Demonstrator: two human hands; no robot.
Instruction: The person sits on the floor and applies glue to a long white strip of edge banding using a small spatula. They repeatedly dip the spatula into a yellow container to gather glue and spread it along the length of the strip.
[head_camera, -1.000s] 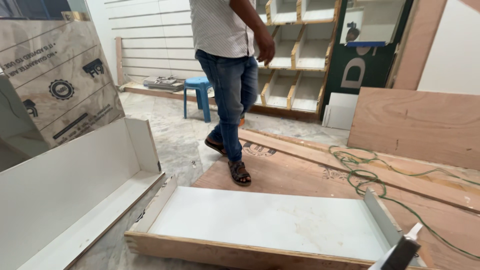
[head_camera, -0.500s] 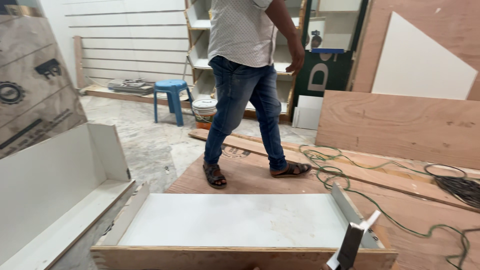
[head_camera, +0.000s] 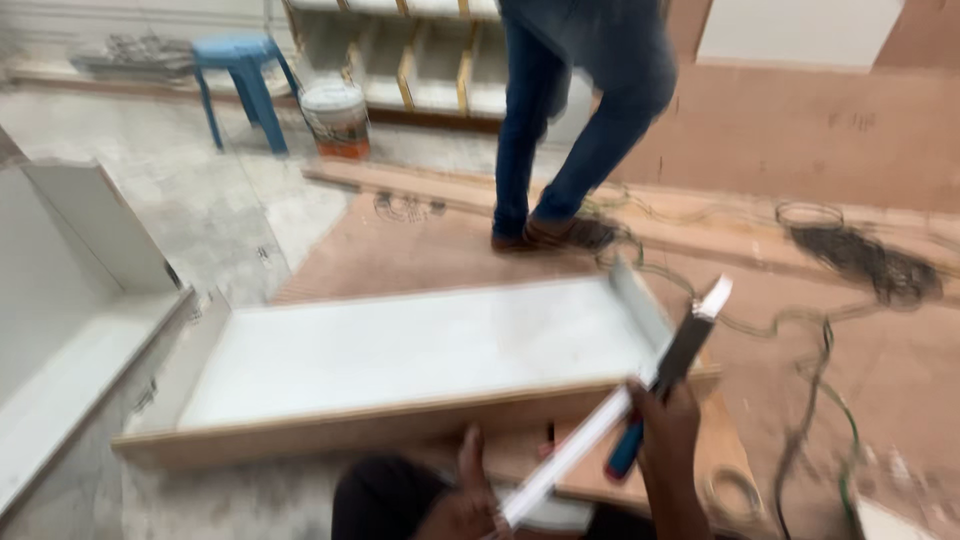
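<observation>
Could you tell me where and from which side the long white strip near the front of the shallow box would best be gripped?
The white strip runs slanted from low centre up toward the right hand, with the left hand at its lower end. Probably best pinched across its narrow width near the middle, coming from above, since it is long, thin and likely to sag. The view is blurred.

There is one view only, from the camera on my head, tilted down and forward. My hands sit close at the bottom edge, the white-faced shelf panel (head_camera: 420, 350) just beyond them, and the far wall well off at the top, all blurred.
</observation>
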